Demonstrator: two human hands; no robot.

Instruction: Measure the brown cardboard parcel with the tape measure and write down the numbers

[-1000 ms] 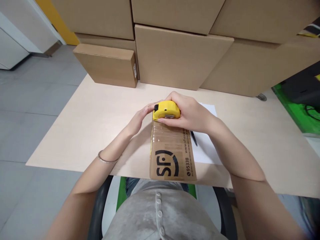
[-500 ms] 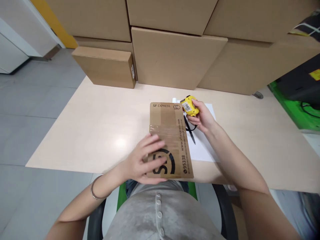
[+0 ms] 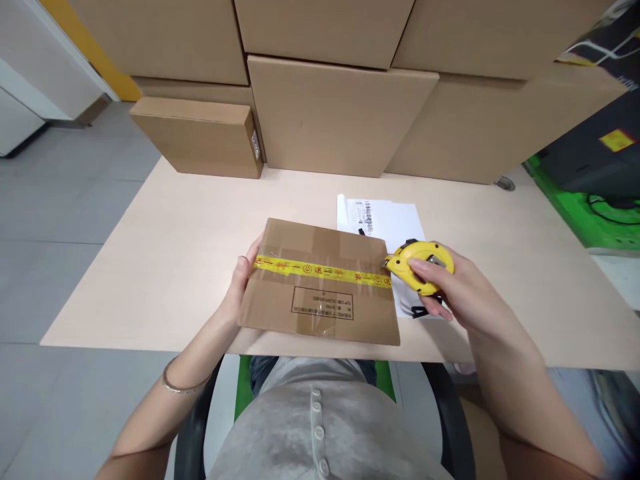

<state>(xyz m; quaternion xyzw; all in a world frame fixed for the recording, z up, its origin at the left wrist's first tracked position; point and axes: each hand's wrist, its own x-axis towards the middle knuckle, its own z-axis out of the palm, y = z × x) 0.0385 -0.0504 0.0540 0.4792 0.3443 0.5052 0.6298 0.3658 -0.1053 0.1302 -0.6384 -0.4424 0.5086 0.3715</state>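
Note:
A cardboard box (image 3: 320,313) with yellow printed tape across its top face lies at the table's front edge, its surface tilted a little. My left hand (image 3: 241,283) grips its left side, the fingers partly hidden behind the edge. In my right hand (image 3: 463,287) is a yellow tape measure (image 3: 423,267), its nose at the box's right edge by the yellow tape. No drawn-out blade can be made out. A black strap (image 3: 419,311) hangs below the tape measure. White paper (image 3: 395,217) with printing lies partly under the box, with a small black tip showing on it.
Large cardboard boxes (image 3: 340,120) are stacked along the back of the light wooden table (image 3: 150,280). A smaller flat carton (image 3: 200,137) leans there at the left. A green surface (image 3: 565,213) with dark equipment and a cable stands at the right.
The box has been turned, so the yellow-taped face shows instead of the printed logo side. My left hand went from its top to its left side. The tape measure came down and right.

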